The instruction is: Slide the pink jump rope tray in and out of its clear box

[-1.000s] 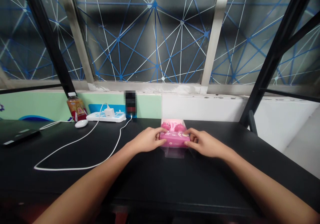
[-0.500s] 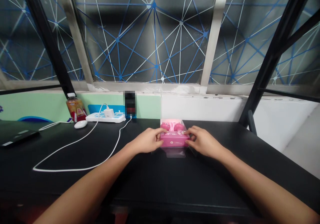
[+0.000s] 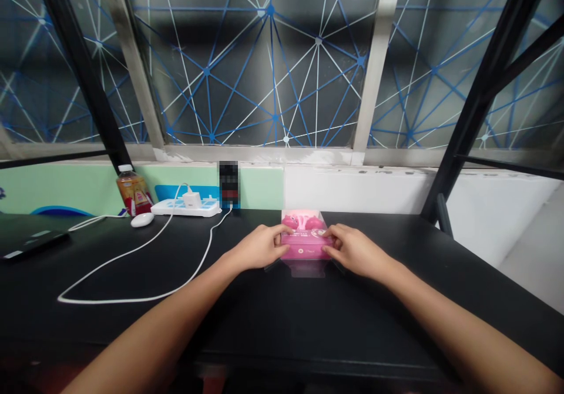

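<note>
- Pink packaged box: lies flat on the black desk, centre of the frame, close to the desk's far edge.
- Two rounded pink items show at the box's far side, behind clear packaging. Their exact kind cannot be told from this view.
- Clear plastic flap: projects from the box's near side and rests on the desk.
- Left hand: fingers curled, gripping the left end of the box, with the forearm entering from the lower left of the frame.
- Right hand: fingers curled, gripping the right end of the box, with the forearm entering from the lower right of the frame.
- White power strip: stands at the desk's far edge, left of centre, with a white charger plugged into it.
- White cable: loops across the desk, left of the left hand.
- White computer mouse: lies just left of the power strip.
- Plastic drink bottle: stands upright behind the mouse.
- Dark flat device: lies at the left edge of the frame.
- Blurred upright object: stands behind the power strip, too obscured to identify.
</note>
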`<state>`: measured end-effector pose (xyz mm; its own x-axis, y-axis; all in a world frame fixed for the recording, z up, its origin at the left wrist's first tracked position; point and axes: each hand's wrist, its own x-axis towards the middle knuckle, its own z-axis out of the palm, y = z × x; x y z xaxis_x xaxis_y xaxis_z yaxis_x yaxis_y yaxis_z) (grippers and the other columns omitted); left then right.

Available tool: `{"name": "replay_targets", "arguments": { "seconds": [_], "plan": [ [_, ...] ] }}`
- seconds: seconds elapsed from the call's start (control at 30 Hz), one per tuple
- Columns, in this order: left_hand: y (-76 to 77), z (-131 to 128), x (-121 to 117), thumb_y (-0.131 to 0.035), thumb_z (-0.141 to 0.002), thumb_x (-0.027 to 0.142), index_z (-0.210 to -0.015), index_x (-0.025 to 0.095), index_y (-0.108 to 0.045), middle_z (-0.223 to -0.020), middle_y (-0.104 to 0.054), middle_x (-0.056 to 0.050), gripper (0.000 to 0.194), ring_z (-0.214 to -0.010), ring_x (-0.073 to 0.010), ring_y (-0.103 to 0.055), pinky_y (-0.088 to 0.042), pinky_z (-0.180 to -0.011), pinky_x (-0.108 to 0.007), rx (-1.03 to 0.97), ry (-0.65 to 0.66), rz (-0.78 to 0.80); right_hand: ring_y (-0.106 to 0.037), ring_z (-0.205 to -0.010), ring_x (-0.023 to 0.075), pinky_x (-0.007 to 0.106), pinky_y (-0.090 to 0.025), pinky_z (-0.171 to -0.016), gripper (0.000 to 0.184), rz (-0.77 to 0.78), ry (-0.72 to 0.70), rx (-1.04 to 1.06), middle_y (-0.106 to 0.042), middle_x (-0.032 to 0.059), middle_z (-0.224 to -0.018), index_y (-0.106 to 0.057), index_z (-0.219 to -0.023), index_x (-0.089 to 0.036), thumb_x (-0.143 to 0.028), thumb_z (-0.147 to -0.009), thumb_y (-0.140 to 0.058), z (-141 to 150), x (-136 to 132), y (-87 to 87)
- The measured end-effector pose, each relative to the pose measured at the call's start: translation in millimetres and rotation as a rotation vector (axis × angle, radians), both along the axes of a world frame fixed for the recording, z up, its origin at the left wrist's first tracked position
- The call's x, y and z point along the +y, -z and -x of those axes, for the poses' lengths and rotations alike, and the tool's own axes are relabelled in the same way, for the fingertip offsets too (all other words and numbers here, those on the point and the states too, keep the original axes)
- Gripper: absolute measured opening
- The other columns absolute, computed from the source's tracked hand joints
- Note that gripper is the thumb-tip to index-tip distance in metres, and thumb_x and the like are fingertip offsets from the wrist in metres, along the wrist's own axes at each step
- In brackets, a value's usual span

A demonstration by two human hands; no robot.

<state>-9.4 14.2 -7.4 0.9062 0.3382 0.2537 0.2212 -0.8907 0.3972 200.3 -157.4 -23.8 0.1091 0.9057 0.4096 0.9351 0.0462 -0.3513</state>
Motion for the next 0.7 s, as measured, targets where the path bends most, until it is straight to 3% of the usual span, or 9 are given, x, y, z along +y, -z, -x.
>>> {"name": "replay_targets", "arguments": {
  "seconds": [0.3, 0.47, 0.57, 0.7],
  "plan": [
    [-4.7, 3.3, 1.0, -0.06, -0.081, 0.032, -0.118, 0.023, -0.06, -0.07, -0.062, 0.003, 0.038, -0.064, -0.0142, -0.059, -0.038, -0.058, -0.021, 0.03, 0.013, 0.0, -0.058, -0.066, 0.0161, 0.029, -0.046, -0.063, 0.021, 0.059, -0.016, 0.028, -0.06, 0.003, -0.083, -0.06, -0.094, -0.02, -0.033, -0.079, -0.066, -0.1, 0.0, -5.0],
    [-3.4, 2.5, 1.5, -0.06, -0.081, 0.03, -0.115, 0.023, -0.061, -0.066, -0.061, 0.004, 0.035, -0.062, -0.0146, -0.06, -0.037, -0.057, -0.021, 0.012, -0.002, -0.012, -0.057, -0.064, 0.0156, 0.028, -0.044, -0.061, 0.01, 0.03, 0.022, 0.037, -0.06, 0.0025, -0.08, -0.058, -0.087, -0.021, -0.028, -0.081, -0.063, 5.2, 2.1, -4.8],
    [-3.5, 2.2, 0.8, -0.059, -0.081, 0.029, -0.115, 0.024, -0.06, -0.063, -0.061, 0.005, 0.034, -0.059, -0.0142, -0.062, -0.04, -0.059, -0.021, 0.027, -0.008, 0.049, -0.058, -0.064, 0.0159, 0.028, -0.043, -0.06, 0.009, 0.01, 0.056, 0.035, -0.062, 0.0025, -0.081, -0.058, -0.086, -0.021, -0.026, -0.08, -0.062, 7.4, 3.6, -5.3],
    [-10.0, 6.4, 0.5, -0.054, -0.083, 0.029, -0.12, 0.024, -0.058, -0.061, -0.062, 0.006, 0.037, -0.052, -0.0132, -0.062, -0.044, -0.058, -0.022, 0.086, 0.013, 0.187, -0.06, -0.062, 0.0172, 0.028, -0.043, -0.057, 0.018, 0.098, 0.036, 0.113, -0.064, 0.0, -0.072, -0.058, -0.096, -0.022, -0.03, -0.08, -0.062, 6.1, 0.1, -8.0]
  ]
}}
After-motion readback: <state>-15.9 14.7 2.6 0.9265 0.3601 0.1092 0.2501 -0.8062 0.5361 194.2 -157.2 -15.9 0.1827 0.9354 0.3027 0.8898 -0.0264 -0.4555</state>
